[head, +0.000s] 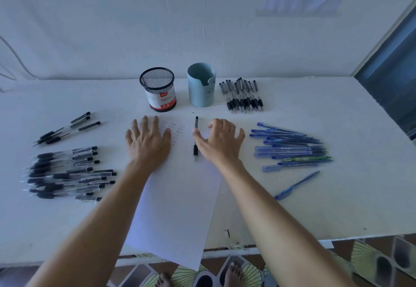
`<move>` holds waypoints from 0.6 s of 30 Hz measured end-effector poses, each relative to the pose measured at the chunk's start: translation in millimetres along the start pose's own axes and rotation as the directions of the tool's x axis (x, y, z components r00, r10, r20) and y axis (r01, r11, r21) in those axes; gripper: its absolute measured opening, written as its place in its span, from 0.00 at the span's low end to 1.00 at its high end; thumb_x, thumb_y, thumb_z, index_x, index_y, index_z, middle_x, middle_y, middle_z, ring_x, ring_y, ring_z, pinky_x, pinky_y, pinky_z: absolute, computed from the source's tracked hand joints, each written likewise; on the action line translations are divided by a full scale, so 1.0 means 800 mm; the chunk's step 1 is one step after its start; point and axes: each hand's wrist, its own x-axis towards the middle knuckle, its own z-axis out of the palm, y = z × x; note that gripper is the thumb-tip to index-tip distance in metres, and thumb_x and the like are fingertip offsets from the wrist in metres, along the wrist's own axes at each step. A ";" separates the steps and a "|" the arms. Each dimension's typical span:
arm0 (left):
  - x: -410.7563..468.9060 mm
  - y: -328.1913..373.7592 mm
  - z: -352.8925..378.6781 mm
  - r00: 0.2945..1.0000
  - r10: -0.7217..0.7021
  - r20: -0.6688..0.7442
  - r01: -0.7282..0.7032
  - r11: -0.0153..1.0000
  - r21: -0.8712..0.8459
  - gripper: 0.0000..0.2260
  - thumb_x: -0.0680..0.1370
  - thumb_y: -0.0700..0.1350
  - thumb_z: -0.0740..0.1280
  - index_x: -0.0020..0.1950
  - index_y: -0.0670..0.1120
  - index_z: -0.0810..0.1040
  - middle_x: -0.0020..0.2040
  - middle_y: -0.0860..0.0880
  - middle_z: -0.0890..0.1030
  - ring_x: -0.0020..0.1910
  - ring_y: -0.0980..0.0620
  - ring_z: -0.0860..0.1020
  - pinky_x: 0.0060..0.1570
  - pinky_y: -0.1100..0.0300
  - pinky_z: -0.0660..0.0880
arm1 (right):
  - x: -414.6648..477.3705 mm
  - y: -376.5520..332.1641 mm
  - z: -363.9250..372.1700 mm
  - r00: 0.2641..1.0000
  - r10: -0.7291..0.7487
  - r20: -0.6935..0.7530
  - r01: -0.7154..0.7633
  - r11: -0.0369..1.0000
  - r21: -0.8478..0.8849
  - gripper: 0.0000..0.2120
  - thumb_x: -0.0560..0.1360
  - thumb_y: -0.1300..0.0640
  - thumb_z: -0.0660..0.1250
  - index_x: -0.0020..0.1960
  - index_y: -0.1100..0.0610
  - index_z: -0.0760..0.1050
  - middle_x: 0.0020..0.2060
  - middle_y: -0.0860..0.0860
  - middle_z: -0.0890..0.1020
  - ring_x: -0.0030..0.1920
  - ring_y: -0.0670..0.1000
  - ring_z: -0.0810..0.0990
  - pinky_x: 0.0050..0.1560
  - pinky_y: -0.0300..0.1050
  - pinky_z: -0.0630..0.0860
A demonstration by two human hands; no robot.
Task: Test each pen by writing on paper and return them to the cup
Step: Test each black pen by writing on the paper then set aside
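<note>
Head view, logged near to far. White sheet of paper [180,208] lies on the white table [315,208], its near corner hanging over the table edge. Left hand [147,139] rests flat on the sheet's far left part, fingers straight and spread, holding nothing; judged to be pinning the paper. Right hand [219,138] is half open, fingers loosely curved, thumb stretched leftward across the middle of the clear-barrelled pen with a black rubber grip [195,150]. No fingers are wrapped round the pen, and thumb contact cannot be confirmed. Pen lies on the paper between the hands, just left of the right hand, long axis running near-to-far, writing tip toward the person. Right hand is plainly the nearer, so the pickup is judged to need a pinch across the barrel from its right side. Pen's mid-barrel is hidden behind the thumb. Faint handwriting between the hands is illegible. Beyond stand a black wire-mesh cup with a red-and-white label [158,88] and, apart to its right, a pale blue plastic cup [201,85]. Which one receives the pens cannot be told, and the blue cup's interior is mostly hidden.
</note>
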 end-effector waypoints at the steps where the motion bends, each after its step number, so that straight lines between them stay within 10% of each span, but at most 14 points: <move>1: 0.001 -0.001 0.001 1.000 0.001 0.001 -0.001 1.000 0.001 0.27 0.83 0.59 0.53 0.79 0.49 0.58 0.81 0.45 0.56 0.80 0.42 0.50 0.77 0.43 0.46 | 0.000 -0.007 0.002 1.000 -0.005 -0.014 0.005 0.998 -0.058 0.28 0.75 0.34 0.60 0.63 0.54 0.71 0.64 0.52 0.73 0.70 0.56 0.66 0.72 0.63 0.51; 9: 0.002 0.000 0.003 1.000 -0.009 -0.028 0.010 1.000 0.017 0.26 0.82 0.60 0.54 0.77 0.50 0.62 0.80 0.46 0.60 0.79 0.42 0.54 0.76 0.43 0.48 | 0.006 -0.025 0.000 0.994 -0.091 -0.053 0.079 0.979 -0.187 0.15 0.75 0.43 0.62 0.53 0.51 0.79 0.53 0.48 0.79 0.56 0.54 0.74 0.55 0.53 0.62; 18: 0.002 0.003 0.002 1.000 -0.021 -0.019 0.021 0.999 0.035 0.27 0.81 0.60 0.54 0.78 0.50 0.61 0.80 0.46 0.58 0.79 0.42 0.53 0.77 0.44 0.48 | 0.046 0.017 -0.063 0.972 0.185 -0.147 -0.129 0.937 0.323 0.08 0.73 0.51 0.66 0.48 0.51 0.82 0.44 0.47 0.85 0.45 0.54 0.80 0.52 0.48 0.76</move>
